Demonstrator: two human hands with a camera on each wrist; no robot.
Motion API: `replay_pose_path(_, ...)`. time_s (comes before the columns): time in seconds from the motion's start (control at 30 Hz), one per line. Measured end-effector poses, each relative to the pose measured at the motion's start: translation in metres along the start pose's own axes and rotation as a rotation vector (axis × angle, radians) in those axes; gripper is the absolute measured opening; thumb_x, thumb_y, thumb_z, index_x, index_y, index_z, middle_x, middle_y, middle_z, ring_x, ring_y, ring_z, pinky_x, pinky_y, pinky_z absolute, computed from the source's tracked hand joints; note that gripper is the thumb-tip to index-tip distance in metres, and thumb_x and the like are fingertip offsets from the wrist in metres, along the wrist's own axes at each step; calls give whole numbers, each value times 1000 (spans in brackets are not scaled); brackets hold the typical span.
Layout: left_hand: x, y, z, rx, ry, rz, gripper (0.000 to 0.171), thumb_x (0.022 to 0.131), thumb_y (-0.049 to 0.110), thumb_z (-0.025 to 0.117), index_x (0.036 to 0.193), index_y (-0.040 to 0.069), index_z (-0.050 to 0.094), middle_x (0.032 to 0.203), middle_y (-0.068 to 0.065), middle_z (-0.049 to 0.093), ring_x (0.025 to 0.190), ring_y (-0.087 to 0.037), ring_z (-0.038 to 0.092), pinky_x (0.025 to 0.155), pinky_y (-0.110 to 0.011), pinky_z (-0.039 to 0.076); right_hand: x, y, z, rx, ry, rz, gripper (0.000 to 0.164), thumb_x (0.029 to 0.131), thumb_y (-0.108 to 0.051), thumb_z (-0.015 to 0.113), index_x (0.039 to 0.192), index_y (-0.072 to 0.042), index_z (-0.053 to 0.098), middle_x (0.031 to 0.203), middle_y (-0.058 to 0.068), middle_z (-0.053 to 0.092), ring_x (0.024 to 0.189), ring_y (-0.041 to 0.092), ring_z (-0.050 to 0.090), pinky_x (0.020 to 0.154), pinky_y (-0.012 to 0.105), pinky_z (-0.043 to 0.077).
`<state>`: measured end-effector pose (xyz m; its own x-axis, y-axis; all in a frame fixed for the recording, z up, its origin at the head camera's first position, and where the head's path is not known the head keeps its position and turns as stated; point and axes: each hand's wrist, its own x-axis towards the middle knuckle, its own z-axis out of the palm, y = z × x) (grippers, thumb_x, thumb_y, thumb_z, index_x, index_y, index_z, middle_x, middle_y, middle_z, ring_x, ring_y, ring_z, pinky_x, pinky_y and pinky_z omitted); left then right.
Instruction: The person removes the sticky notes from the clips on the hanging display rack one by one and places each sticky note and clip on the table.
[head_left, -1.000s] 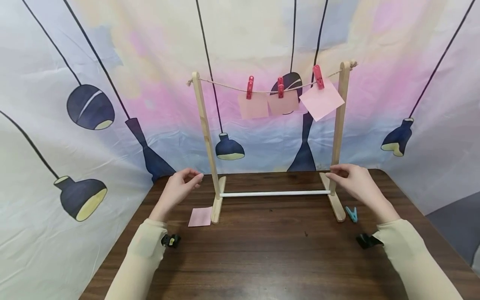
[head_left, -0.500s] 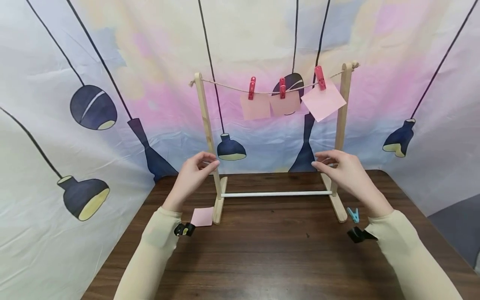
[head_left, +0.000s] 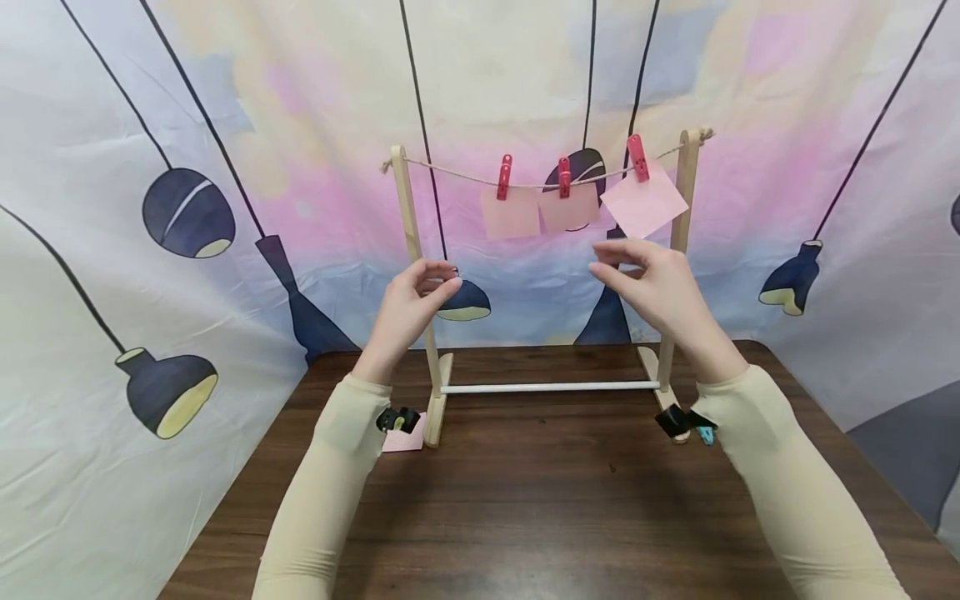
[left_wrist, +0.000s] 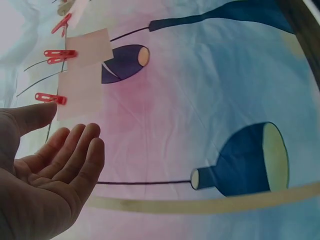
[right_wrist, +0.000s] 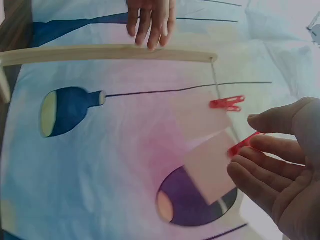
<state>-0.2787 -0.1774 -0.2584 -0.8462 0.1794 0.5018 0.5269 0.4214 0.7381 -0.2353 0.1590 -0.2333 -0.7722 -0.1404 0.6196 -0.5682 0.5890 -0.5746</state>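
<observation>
Both hands are raised in front of a wooden rack and hold nothing. My left hand [head_left: 412, 304] overlaps the rack's left post [head_left: 406, 204] in the head view, thumb and fingers loosely bent with a gap between. Below the tilted pink paper [head_left: 645, 200] is my right hand [head_left: 656, 287], its thumb and fingers apart. A string [head_left: 457, 173] joins the post tops. Red clothespins clip pink papers to it: the left clothespin [head_left: 504, 177] on one paper [head_left: 512, 215], the middle clothespin [head_left: 564, 177] on another paper [head_left: 572, 208], the right clothespin [head_left: 637, 157] on the tilted one.
On the brown table [head_left: 517, 508], a pink paper [head_left: 405, 437] lies left of the rack, partly behind the left wrist camera. A blue clothespin [head_left: 706, 436] peeks out by the right sleeve. A white rod [head_left: 547, 387] links the rack's feet. A lamp-printed cloth [head_left: 322, 100] hangs behind.
Both hands have risen from near the rack's base and come inward toward each other. The papers and clothespins on the string stay put; the right forearm now partly covers the blue clothespin.
</observation>
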Motion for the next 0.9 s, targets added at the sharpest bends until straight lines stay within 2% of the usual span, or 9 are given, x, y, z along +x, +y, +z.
replay_pose_path(0.23,24,14,9,-90,49,47,47,96,30,71,136,8,59,129,-9,65,117,-22,63,98,-38,50,39,-31,-2,80,39,-63,40,96,-27,71,131,-7,67,126,11,69,108,23,68,94,34,53)
replay_pose_path(0.37,35,20,14,-122,66,60,49,97,28,71,138,6,57,135,-14,62,121,-23,61,101,-37,49,58,-48,-2,110,44,-53,40,96,-27,71,131,-7,67,125,12,69,112,23,67,98,36,52)
replay_pose_path(0.47,42,26,17,-161,77,61,51,96,26,71,139,4,56,137,-16,60,123,-25,60,101,-38,49,70,-58,0,82,46,-28,42,96,-31,71,132,-10,67,124,10,70,112,22,67,96,38,52)
replay_pose_path(0.57,49,32,22,-183,87,53,54,95,24,72,140,2,53,137,-17,58,125,-26,59,102,-40,49,83,-65,4,51,26,-6,46,96,-34,70,135,-10,65,126,10,69,115,21,66,96,38,52)
replay_pose_path(0.7,57,36,27,-167,91,6,57,95,23,72,143,1,50,140,-15,57,127,-26,57,104,-41,48,101,-72,15,29,-16,15,49,98,-34,67,139,-9,61,134,9,65,123,22,61,100,38,50)
replay_pose_path(0.9,67,34,35,-153,86,-40,58,95,20,73,144,1,48,138,-16,57,126,-28,58,104,-41,48,121,-82,28,64,-37,67,47,99,-28,65,141,-9,59,138,8,62,127,17,59,101,31,49)
